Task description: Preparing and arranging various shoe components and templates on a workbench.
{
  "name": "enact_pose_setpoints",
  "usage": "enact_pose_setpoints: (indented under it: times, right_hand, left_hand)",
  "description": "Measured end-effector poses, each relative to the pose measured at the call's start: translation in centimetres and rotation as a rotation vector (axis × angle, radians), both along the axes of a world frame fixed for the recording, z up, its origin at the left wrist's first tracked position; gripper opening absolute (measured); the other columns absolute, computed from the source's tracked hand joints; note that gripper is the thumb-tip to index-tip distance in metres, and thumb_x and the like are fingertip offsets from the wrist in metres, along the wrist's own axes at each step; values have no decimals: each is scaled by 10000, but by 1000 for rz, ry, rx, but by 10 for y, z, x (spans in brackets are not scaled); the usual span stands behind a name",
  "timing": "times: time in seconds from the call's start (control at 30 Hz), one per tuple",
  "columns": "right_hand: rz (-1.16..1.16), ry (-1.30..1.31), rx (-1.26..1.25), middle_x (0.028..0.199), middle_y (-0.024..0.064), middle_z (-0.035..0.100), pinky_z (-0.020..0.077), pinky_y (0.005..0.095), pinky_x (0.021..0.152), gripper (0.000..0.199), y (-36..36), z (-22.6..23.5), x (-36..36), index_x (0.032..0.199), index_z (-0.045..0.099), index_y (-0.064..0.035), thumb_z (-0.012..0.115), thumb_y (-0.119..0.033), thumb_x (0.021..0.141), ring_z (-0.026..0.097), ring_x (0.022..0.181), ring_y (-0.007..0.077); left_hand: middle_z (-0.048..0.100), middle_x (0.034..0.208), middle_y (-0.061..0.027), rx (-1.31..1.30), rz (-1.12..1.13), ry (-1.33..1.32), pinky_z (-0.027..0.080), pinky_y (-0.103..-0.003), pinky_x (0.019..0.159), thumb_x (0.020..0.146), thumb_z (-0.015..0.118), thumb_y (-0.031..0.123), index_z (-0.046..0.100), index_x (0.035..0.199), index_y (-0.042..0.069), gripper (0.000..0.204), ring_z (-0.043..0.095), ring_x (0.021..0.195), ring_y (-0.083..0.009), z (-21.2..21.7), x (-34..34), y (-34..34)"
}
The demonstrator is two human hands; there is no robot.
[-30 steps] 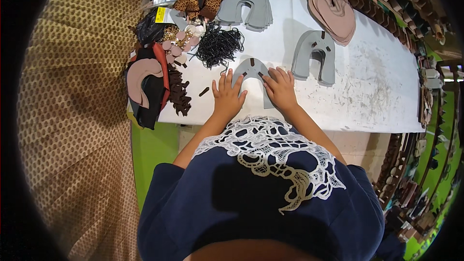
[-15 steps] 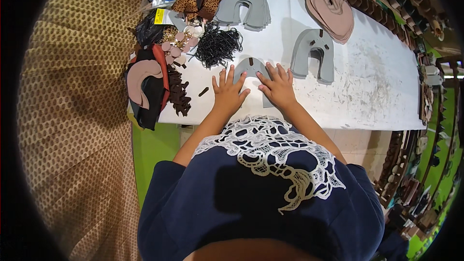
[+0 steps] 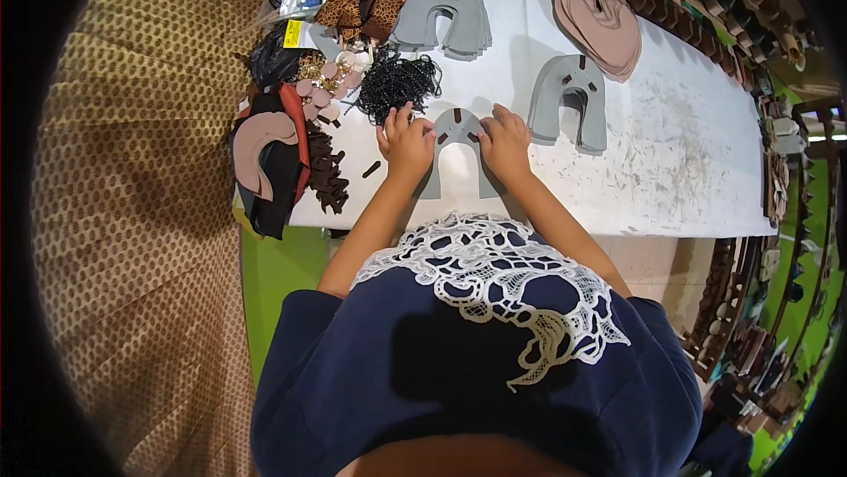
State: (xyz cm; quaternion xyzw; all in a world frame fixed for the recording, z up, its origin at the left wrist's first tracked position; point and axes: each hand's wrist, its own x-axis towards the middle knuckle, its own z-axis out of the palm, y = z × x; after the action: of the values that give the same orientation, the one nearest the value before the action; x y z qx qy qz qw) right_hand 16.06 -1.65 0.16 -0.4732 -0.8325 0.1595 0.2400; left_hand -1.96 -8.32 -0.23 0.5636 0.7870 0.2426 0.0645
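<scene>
- Left hand (image 3: 407,148), right hand (image 3: 506,145): fingers curled at either side of the grey arch (image 3: 459,130); can't make out whether either grip pinches it.
- Yellow label (image 3: 292,34): print too small to read.

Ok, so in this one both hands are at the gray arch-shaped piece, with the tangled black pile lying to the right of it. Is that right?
Not quite: the head view shows the tangled black pile to the left of the gray arch-shaped piece, not to its right. The left hand and right hand are indeed at that piece.
</scene>
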Motion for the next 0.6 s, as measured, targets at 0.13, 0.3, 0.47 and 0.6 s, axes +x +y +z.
enact_pose_setpoints:
  times: [0.13,0.3,0.47,0.6]
  right_hand:
    - [-62,128,-86,1190,119,528,343,429,939,130,5,5,-3,864,635,-88,638,-171,764,464,1108,320]
    - [-47,12,-76,1182,113,531,370,438,898,126,10,13,-6,847,617,-84,639,-174,762,481,1081,315]
    - [-21,-82,19,1201,100,522,387,447,856,215,4,13,-11,969,606,-105,631,-170,766,491,1070,306]
    - [217,-146,165,1338,84,428,331,502,938,390,-13,9,0,1199,548,-197,574,-322,831,405,1204,297]
  left_hand:
    - [460,1317,-84,56,7,-3,146,-612,1015,744,650,251,637,803,160,109,311,1277,-362,3,-6,4]
    - [456,1317,-89,60,-23,118,138,-614,1014,746,639,261,627,799,142,130,313,1275,-359,7,-4,3]
    - [419,1352,-96,104,-38,250,120,-608,1017,771,607,281,611,1031,181,279,306,1278,-348,4,4,6]
    - [399,1374,-92,101,-216,312,115,-599,1030,796,600,326,573,1181,243,395,299,1292,-320,6,19,-8]
